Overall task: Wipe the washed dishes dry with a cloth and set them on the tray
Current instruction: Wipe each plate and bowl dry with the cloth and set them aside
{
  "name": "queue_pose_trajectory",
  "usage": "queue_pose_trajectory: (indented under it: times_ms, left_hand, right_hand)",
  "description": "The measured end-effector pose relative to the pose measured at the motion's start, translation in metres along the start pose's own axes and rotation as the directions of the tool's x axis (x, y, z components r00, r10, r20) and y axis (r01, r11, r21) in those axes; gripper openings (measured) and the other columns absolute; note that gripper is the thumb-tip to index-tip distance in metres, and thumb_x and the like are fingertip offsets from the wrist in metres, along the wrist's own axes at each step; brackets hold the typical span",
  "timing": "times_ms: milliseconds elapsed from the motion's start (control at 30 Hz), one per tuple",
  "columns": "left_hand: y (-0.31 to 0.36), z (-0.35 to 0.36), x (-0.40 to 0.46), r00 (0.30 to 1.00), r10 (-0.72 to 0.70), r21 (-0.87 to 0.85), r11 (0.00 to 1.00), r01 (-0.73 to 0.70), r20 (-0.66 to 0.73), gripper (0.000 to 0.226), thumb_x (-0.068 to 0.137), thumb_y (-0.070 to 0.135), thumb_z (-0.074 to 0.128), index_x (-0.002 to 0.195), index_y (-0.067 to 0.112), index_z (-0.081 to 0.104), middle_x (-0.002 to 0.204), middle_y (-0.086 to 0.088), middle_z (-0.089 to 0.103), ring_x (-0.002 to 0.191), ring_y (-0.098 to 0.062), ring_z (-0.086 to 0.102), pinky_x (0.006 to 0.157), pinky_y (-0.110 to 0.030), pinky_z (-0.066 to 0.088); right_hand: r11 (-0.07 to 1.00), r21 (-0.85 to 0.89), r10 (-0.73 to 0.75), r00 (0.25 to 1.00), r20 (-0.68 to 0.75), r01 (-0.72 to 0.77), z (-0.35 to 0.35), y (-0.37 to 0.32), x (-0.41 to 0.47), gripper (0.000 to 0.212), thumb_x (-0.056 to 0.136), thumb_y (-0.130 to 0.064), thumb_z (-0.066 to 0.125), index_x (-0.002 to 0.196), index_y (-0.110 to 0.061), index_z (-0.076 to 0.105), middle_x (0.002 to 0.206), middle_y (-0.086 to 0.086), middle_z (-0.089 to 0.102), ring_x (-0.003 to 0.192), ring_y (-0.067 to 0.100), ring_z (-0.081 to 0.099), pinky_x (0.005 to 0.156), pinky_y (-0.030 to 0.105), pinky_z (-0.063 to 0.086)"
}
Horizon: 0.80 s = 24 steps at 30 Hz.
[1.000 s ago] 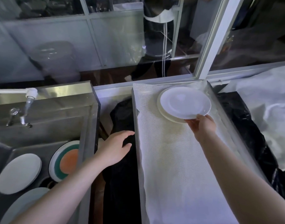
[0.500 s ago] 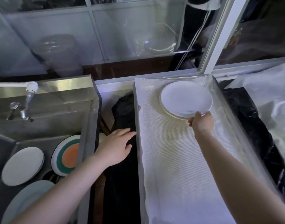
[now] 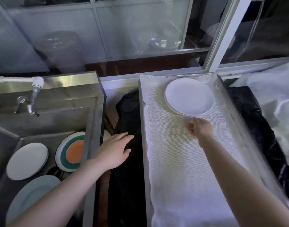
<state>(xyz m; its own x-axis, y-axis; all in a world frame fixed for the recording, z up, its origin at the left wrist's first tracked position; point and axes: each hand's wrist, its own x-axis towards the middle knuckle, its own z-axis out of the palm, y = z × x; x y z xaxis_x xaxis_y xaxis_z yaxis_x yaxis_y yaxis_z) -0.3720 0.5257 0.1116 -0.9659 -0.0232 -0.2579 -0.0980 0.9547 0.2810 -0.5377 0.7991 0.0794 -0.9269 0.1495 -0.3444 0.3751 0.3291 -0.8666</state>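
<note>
A white plate (image 3: 189,96) lies on top of another plate at the far end of the long tray (image 3: 222,89), which is lined with white cloth (image 3: 181,169). My right hand (image 3: 200,128) hovers just in front of the plates, apart from them, fingers loosely curled and holding nothing. My left hand (image 3: 115,149) lies flat with straight fingers on a black cloth (image 3: 129,185) in the gap between sink and tray. In the steel sink (image 3: 91,122) stand a white plate (image 3: 27,161), an orange-and-green plate (image 3: 71,151) and a pale blue plate (image 3: 30,194).
A tap (image 3: 32,95) juts over the sink at the back left. Black plastic (image 3: 255,125) and white sheeting (image 3: 279,104) lie right of the tray. A glass window with a white frame (image 3: 222,33) closes off the back.
My right hand set the white plate down on the stacked plate, let go and drew back toward me. My left hand stayed on the black cloth.
</note>
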Motion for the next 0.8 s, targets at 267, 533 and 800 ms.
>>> queue_pose_trajectory:
  times_ms: [267,533,800]
  left_hand:
    - [-0.017,-0.003,-0.034,1.0,0.017,-0.065,0.998,-0.018,-0.017,0.05,0.098,0.032,0.047,0.146,0.034,0.033,0.15,0.013,0.037,0.139,-0.01,0.032,0.109,-0.027,0.03]
    - [-0.074,-0.009,-0.104,1.0,-0.031,-0.088,0.996,0.031,0.002,0.044,0.098,0.034,0.046,0.141,0.036,0.04,0.146,0.011,0.043,0.124,-0.014,0.05,0.096,-0.033,0.048]
    - [-0.183,-0.003,-0.234,0.991,-0.117,-0.159,0.981,0.107,-0.06,0.044,0.096,0.033,0.048,0.14,0.034,0.044,0.143,0.012,0.048,0.125,-0.012,0.048,0.099,-0.027,0.04]
  right_hand:
    - [0.993,0.02,-0.114,0.948,0.298,0.113,0.027,-0.013,-0.088,0.017,0.09,-0.019,0.057,0.103,-0.02,0.068,0.092,0.001,0.073,0.069,0.012,0.065,0.062,0.025,0.048]
    - [0.85,-0.226,-0.298,0.787,0.54,0.476,0.088,-0.037,-0.196,0.026,0.094,-0.028,0.054,0.117,-0.024,0.064,0.108,-0.011,0.064,0.101,0.008,0.06,0.087,0.02,0.044]
    - [0.636,-0.381,-0.32,0.679,0.661,0.671,0.192,-0.017,-0.319,0.031,0.091,-0.024,0.057,0.122,-0.02,0.063,0.116,0.0,0.068,0.107,0.017,0.062,0.087,0.026,0.049]
